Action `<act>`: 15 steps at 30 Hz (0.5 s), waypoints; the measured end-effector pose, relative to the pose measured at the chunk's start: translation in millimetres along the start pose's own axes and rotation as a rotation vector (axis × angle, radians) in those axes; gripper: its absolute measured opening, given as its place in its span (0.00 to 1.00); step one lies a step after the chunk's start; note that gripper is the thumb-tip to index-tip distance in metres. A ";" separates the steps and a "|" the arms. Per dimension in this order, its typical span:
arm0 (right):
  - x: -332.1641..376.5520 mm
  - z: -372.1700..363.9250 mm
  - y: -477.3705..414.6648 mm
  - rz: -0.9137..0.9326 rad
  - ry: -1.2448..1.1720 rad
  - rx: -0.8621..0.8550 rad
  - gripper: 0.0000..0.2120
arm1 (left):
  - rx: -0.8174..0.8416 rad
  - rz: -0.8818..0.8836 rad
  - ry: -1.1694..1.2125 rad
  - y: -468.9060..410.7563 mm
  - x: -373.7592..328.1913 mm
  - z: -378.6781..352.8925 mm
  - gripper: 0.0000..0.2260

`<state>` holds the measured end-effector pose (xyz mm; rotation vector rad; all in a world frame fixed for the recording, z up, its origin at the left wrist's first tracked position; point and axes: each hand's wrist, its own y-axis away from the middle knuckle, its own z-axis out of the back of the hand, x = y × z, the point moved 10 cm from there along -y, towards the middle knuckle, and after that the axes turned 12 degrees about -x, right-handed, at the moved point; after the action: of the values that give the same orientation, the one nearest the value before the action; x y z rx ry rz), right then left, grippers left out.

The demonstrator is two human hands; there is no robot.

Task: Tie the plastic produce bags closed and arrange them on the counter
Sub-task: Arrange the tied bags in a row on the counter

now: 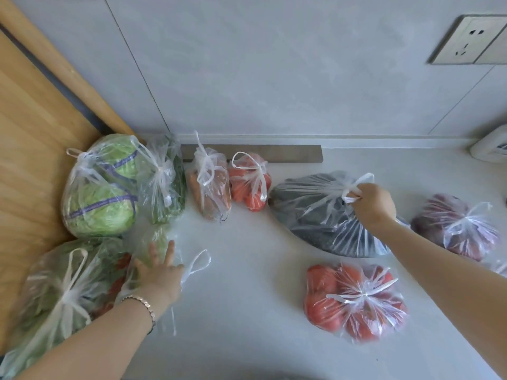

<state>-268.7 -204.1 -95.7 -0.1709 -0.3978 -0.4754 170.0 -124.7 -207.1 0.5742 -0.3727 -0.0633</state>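
Observation:
Several knotted clear plastic produce bags lie on the pale counter (247, 270). My right hand (371, 204) grips the knotted handles of a large bag of dark vegetables (318, 215). My left hand (162, 272), fingers spread, rests flat on a small bag with something pale green (157, 239), whose handle loops (196, 266) lie loose beside it. Along the back stand a cabbage bag (100, 187), a bag of greens (164, 179), a carrot bag (210, 187) and a small tomato bag (249, 182).
A large tomato bag (354, 300) lies at the front right, a purple produce bag (456, 226) at the far right, and a leafy greens bag (60, 294) at the front left. A wooden panel (30, 133) bounds the left. Behind, the wall carries a socket (472, 39).

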 end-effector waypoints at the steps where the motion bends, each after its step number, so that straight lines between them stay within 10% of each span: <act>1: 8.2 5.3 1.5 0.025 -0.028 -0.018 0.10 | 0.003 0.007 0.005 -1.1 3.1 -0.6 0.19; 8: 74.7 55.8 29.5 0.101 -0.304 -0.046 0.19 | 0.005 0.027 0.091 -6.3 13.0 4.1 0.21; 15: 107.1 63.1 93.3 -0.229 -0.691 0.163 0.17 | -0.028 -0.018 0.159 -3.6 20.5 7.9 0.15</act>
<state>-158.0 -150.4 -0.8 -0.1282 -1.1378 -0.6002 186.4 -135.1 -196.2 0.5513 -0.2120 -0.0394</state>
